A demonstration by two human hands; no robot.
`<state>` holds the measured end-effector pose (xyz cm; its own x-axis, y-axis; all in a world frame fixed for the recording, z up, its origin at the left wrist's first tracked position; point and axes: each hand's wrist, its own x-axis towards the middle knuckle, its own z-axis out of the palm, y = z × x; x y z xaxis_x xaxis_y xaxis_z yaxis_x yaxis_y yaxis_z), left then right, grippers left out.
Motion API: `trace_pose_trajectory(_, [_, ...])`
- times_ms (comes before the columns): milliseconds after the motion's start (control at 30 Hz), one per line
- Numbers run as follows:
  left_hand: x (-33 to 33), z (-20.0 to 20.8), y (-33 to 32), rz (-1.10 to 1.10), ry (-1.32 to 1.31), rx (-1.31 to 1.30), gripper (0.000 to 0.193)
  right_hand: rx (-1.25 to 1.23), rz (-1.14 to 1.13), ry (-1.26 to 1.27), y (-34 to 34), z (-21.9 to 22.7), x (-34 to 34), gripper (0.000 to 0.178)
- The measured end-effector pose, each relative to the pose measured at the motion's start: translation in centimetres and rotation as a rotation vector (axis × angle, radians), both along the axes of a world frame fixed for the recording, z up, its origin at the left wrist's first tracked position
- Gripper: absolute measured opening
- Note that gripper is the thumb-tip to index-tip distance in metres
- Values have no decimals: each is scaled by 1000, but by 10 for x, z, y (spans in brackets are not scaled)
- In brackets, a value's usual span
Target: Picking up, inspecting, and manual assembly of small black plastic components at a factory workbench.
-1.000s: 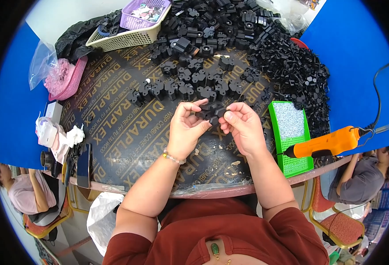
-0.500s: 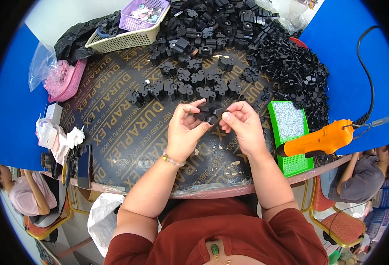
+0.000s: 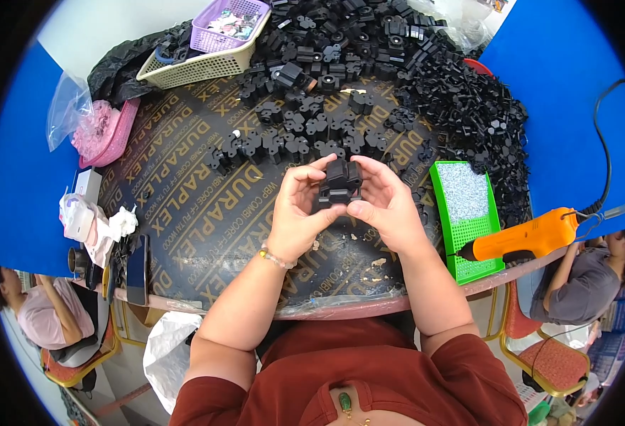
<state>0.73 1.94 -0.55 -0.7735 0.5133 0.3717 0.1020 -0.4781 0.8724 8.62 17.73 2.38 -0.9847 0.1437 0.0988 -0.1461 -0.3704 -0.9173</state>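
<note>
Between both hands, above the near half of the table, is a black plastic part [image 3: 340, 182] with a blocky, stepped shape. My left hand [image 3: 301, 202] has its thumb and fingers closed on the part's left side. Opposite it, my right hand [image 3: 387, 202] grips the right side, thumb low and fingers at the top. Just beyond my fingertips stand rows of similar black plastic parts [image 3: 297, 147]. To the right, an orange electric screwdriver [image 3: 527, 233] hangs on its cord over a green tray [image 3: 470, 267] holding many small silvery pieces [image 3: 464, 193].
A big heap of black parts [image 3: 355, 42] covers the far side, with smaller black pieces [image 3: 469, 106] at right. Baskets [image 3: 206, 71] stand far left, a pink basket [image 3: 122, 131] below them. A phone [image 3: 137, 273] lies near the left edge. Two people sit behind, left and right.
My right hand has shifted left and closed round the part, which is now turned more upright between both hands. The orange screwdriver has swung slightly right.
</note>
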Motion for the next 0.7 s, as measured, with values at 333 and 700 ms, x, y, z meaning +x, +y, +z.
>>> trace_pose_trajectory(333, [3,3,-2,-160,-122,105,54,698,-306,290,5,-1,3,48])
trace_pose_trajectory(700, [6,-1,-2,-102,-108,38,58,387,-148,42,2,0,-1,52])
